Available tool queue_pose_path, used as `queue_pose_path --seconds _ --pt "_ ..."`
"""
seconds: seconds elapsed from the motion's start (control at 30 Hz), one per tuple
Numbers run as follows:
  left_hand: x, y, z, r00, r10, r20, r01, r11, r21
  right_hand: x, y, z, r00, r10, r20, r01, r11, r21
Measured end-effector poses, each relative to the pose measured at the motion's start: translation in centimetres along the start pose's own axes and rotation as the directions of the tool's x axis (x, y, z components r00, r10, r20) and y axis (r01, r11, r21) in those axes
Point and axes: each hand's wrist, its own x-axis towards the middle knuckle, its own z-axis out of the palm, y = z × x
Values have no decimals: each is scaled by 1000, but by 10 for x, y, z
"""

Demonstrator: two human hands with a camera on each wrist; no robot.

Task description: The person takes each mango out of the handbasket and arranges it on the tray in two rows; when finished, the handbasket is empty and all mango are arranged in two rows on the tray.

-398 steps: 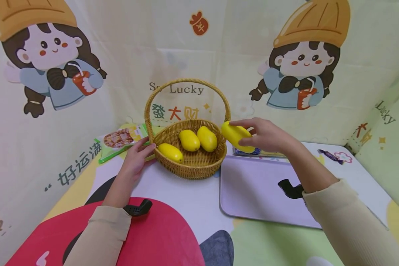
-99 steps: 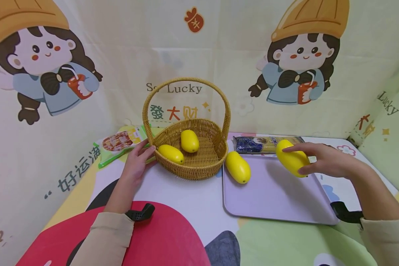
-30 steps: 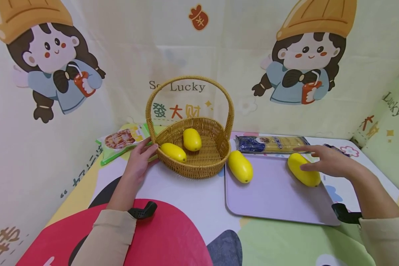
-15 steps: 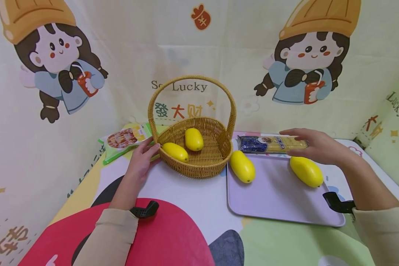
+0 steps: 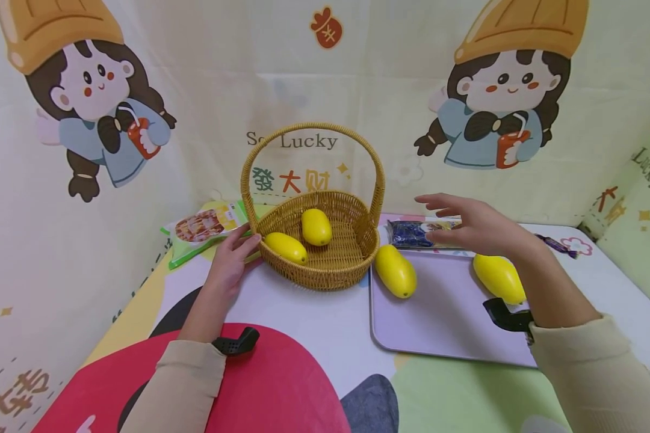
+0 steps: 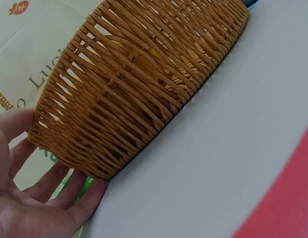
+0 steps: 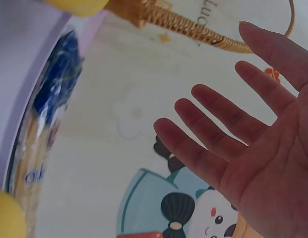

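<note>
Four yellow fruits sit here, smooth and oblong: the left fruit in the basket [image 5: 286, 248] slants with its dark tip toward the near right, while its neighbour, the other basket fruit [image 5: 316, 227], points more nearly front to back. On the lilac tray [image 5: 439, 325], the left tray fruit [image 5: 395, 272] lies at the far left corner and the right tray fruit [image 5: 497, 278], partly hidden, near the right end, both slanting from far left to near right. The basket [image 5: 325, 278] stands upright, an oval of brown wicker with an arched handle [image 5: 312, 127]; the left hand [image 5: 232, 260] grips its left end, thumb at the rim. The right hand [image 5: 479, 225] hangs in the air, fingers wide apart, holding nothing. The worktop [image 5: 314, 319] wears a bright print of white, red and green, and a creased, pale cloth [image 5: 384, 66] with cartoon figures hangs behind. A shiny, narrow packet [image 5: 408, 234] lies lengthwise behind the tray; a green-edged bag [image 5: 203, 228] lies left of the basket.
</note>
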Motion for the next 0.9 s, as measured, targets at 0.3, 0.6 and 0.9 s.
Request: queue_pose_path --seconds 0.3,0.6,0.9 --pt "-1 -1 -1 1000 0 0 0 1000 -10 35 -24 5 1000 -18 -2 18 1000 25" --pt "0 1 0 1000 -6 7 6 1000 -19 57 -32 15 998 -39 56 33 994 101" --pt "0 0 0 1000 -3 -2 3 1000 -10 82 -46 25 988 -63 138 43 988 146"
